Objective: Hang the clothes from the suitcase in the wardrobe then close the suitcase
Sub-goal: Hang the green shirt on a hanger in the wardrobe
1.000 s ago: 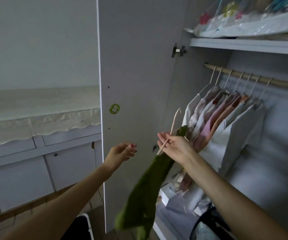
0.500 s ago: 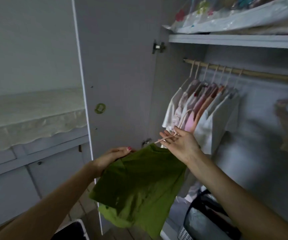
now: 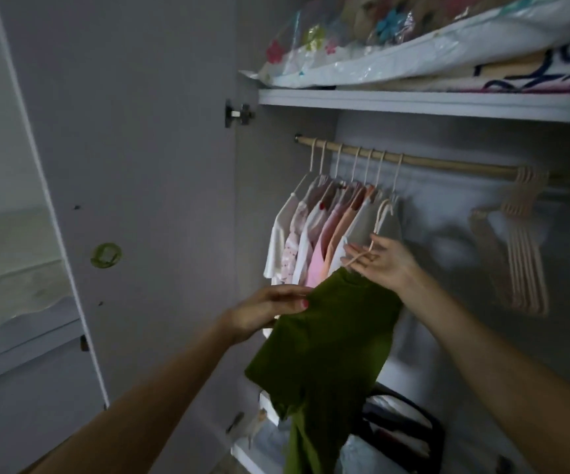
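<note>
- Green shirt [image 3: 324,340] hangs on a pale hanger [image 3: 377,230] in front of the open wardrobe, below the rail and just in front of the clothes already hung there.
- Right hand [image 3: 384,265] holds the hanger by its neck, fingers curled loosely round the thin stem; the hook stands up above the hand, under the rail and not on it.
- Left hand [image 3: 266,309] pinches the shirt's shoulder edge between thumb and fingers, spreading the cloth to the left.
- Shirt's lower part droops in folds toward the wardrobe floor.
- Wooden rail [image 3: 447,164] runs under the shelf [image 3: 413,104]; seven hangers with small white, pink and peach tops [image 3: 314,241] crowd its left end.
- Bunch of bare hangers [image 3: 523,241] hangs well apart at the rail's right end.
- Wardrobe door [image 3: 133,165] stands open on the left, with a round green sticker [image 3: 105,255] on its inner face.
- Plastic-wrapped bedding [image 3: 413,53] lies on the shelf.
- Dark-framed bag [image 3: 406,436] sits on the wardrobe floor, partly behind the shirt.
</note>
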